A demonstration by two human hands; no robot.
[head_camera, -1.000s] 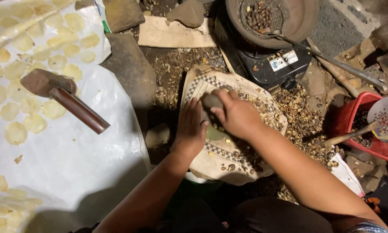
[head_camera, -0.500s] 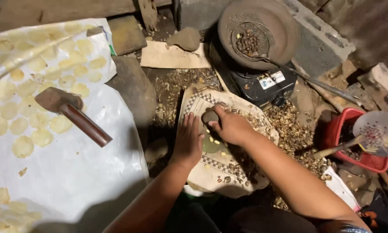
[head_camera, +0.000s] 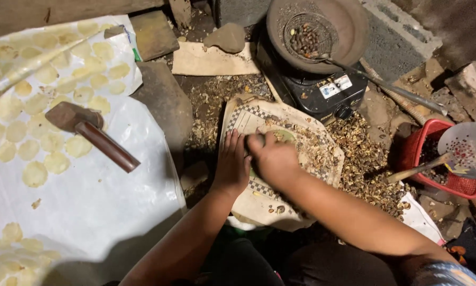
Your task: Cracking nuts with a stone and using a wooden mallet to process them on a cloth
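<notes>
My left hand (head_camera: 231, 164) lies flat, fingers together, on a patterned cloth with a checkered border (head_camera: 238, 119) spread over a low block. Right beside it my right hand (head_camera: 272, 156) is closed in a fist and presses down on the cloth; a small dark stone (head_camera: 256, 141) shows only at its knuckle edge. A flattened greenish disc (head_camera: 286, 135) peeks out from under the right hand. Crumbs of husk lie on the cloth around both hands.
A white plastic sheet (head_camera: 89, 201) at left carries several flattened pale yellow discs (head_camera: 34, 172) and a flat-headed mallet (head_camera: 89, 132). Behind the cloth is a black stove (head_camera: 322, 95) with a pan (head_camera: 349, 32) and wire strainer (head_camera: 306, 37). Husks (head_camera: 365, 153), a red basket (head_camera: 460, 185) and a skimmer (head_camera: 468, 148) are at right.
My right hand has come down lower over the greenish disc, so the stone that showed above the fist is now mostly hidden. The left hand stays flat on the cloth.
</notes>
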